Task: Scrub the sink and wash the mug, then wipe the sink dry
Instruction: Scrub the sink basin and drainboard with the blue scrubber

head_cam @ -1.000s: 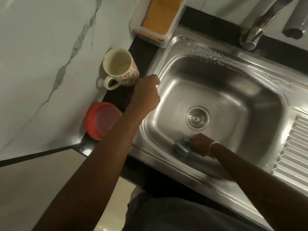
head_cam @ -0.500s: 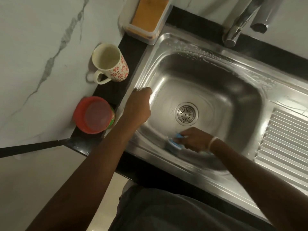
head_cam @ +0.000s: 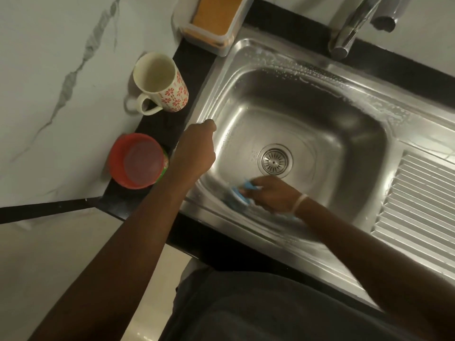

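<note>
A steel sink [head_cam: 349,148] fills the middle of the view, with suds along its far rim and a round drain [head_cam: 275,161] in its floor. My right hand [head_cam: 273,193] grips a blue scrub brush [head_cam: 237,194] and presses it against the near left wall of the basin. My left hand [head_cam: 194,151] rests on the sink's left rim, fingers curled over the edge. A cream mug [head_cam: 160,82] with red flower prints stands upright on the black counter strip left of the sink, its handle toward me.
A red-lidded round container [head_cam: 136,161] stands on the counter near my left wrist. A white tray holding an orange sponge [head_cam: 214,13] sits at the sink's far left corner. The chrome tap [head_cam: 349,33] rises at the back. A ribbed drainboard [head_cam: 418,205] lies to the right.
My left hand slid along the sink's left rim toward me, away from the mug. My right hand keeps moving the brush across the near wall of the basin.
</note>
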Demonstrator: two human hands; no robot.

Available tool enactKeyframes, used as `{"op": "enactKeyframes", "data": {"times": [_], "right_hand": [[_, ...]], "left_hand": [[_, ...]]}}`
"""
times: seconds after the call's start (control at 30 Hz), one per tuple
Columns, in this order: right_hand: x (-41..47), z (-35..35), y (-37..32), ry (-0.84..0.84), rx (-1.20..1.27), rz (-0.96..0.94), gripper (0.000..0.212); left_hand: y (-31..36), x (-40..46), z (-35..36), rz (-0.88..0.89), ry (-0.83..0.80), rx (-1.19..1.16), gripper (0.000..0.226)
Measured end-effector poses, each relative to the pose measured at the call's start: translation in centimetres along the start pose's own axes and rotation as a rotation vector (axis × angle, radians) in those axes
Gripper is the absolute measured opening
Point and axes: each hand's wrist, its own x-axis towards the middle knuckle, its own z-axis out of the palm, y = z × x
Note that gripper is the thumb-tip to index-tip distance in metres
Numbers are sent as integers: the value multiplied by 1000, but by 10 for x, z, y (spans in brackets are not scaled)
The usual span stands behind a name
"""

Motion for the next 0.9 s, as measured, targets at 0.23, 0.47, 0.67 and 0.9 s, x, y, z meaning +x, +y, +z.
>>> {"op": "enactKeyframes", "data": {"times": [0.23, 0.47, 0.67, 0.9], "right_hand": [[-7, -49, 71, -72, -192, 290, 39], [85, 30, -3, 29, 144, 123, 41], [20, -50, 92, -69, -362, 352, 34], [91, 44, -1, 71, 170, 229, 27]], "left_hand": [[4, 9, -7, -4, -9, 15, 43], [-1, 19, -6, -16, -1, 9, 36], [-2, 27, -18, -7, -78, -22, 37], [-1, 30, -28, -51, -219, -40, 55]]}}
